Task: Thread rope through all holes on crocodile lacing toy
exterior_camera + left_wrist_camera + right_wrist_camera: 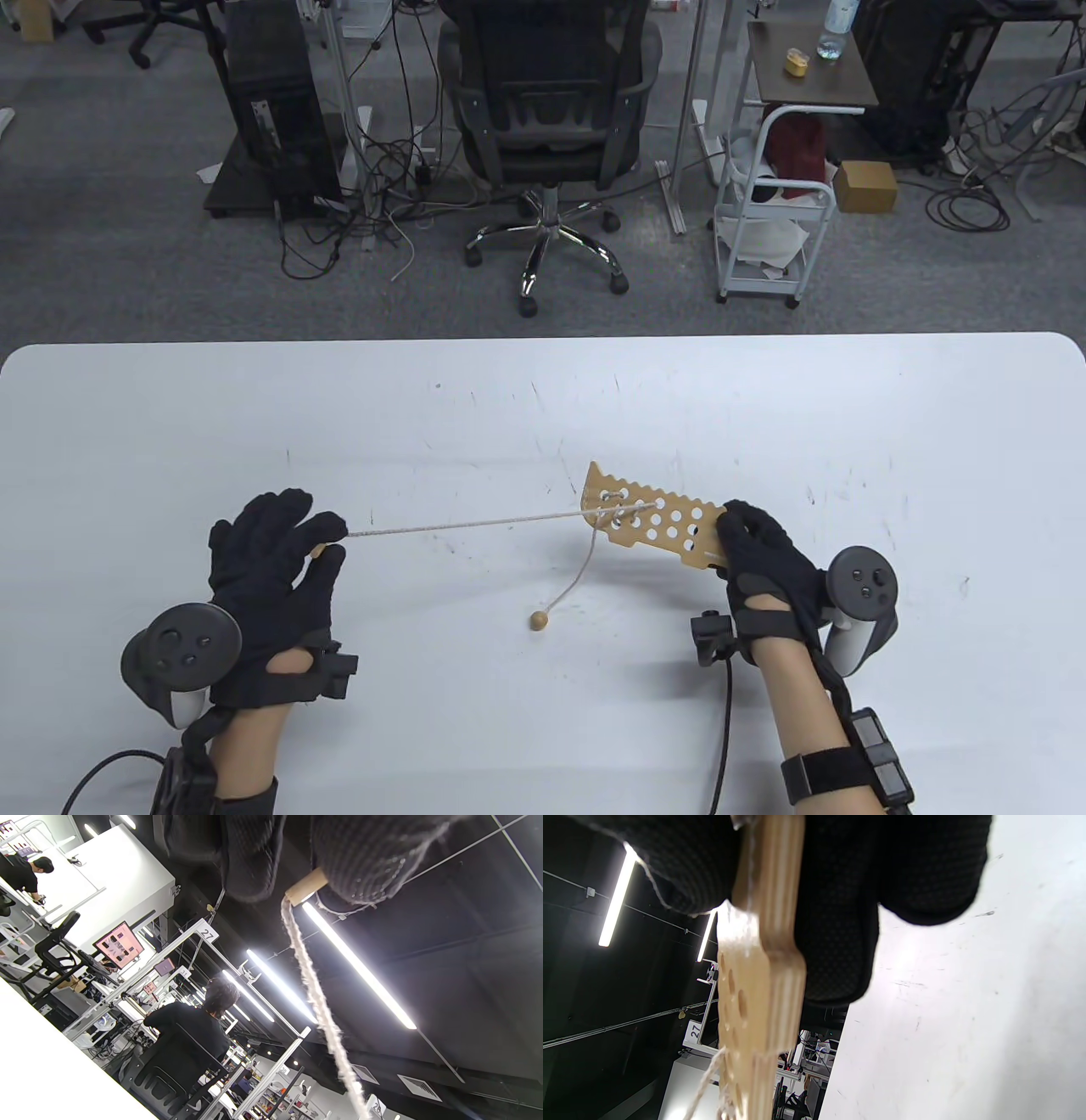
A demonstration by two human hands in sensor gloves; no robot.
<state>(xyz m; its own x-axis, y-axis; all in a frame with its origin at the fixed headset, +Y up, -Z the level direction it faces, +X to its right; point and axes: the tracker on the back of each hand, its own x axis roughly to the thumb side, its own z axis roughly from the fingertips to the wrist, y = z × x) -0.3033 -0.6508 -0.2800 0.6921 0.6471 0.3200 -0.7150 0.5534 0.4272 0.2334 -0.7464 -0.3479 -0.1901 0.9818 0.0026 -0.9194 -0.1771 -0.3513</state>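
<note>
- Two hands up off the table (543, 407), one at each end of the job.
- My right hand (764, 560) grips the near end of the crocodile (653, 519); in the right wrist view my fingers (835, 921) are clamped on both faces of the board (763, 984), seen edge-on.
- Crocodile sits right of centre, tilted, its far end pointing up-left and its toothed edge away from me.
- My left hand (276, 564) pinches the rope's wooden tip (317, 551) between thumb and forefinger; the other fingers are spread loose.
- Left wrist view shows that tip (306, 887) poking out from under a fingertip (365, 861), rope (322, 1010) running away from it.
- Rope (467, 526) stretches in a straight line from my left hand across to the holes at the crocodile's far end.
- Some turns are laced through those far holes; the holes nearer my right hand look open.
- Rope's other end hangs down from the board to a bead (538, 621) on the table, between my hands.
</note>
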